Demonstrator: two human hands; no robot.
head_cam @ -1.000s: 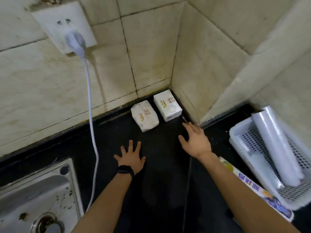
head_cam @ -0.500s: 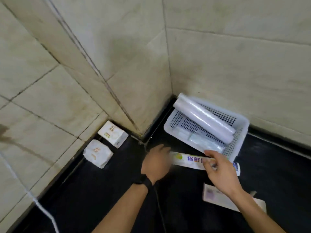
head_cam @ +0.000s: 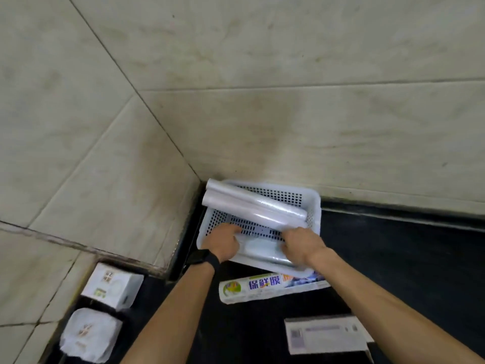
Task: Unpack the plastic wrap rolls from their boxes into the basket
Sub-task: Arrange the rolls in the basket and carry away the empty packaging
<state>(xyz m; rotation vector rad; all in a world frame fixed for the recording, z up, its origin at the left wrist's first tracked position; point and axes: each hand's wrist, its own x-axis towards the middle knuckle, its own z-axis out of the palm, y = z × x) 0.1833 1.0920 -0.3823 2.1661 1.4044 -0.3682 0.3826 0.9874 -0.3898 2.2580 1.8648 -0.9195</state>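
Note:
A white perforated basket [head_cam: 315,206] sits on the black counter in the wall corner. Two clear plastic wrap rolls [head_cam: 252,206] lie side by side across its far part. A third plastic wrap roll [head_cam: 262,249] lies along its near side. My left hand [head_cam: 223,241] is curled over that roll's left end, and my right hand [head_cam: 301,243] over its right end. A printed plastic wrap box [head_cam: 273,285] lies on the counter just in front of the basket. A second box [head_cam: 325,334], white side up with a flap open, lies at the lower right.
Two small white packages [head_cam: 112,286] [head_cam: 89,334] stand against the tiled wall at the lower left. Tiled walls close in behind and left of the basket. Black counter [head_cam: 406,258] stretches to the right of the basket.
The view swung right from the small packages to the basket. My hands left the counter, passed over the printed box, and now rest inside the basket on the near roll.

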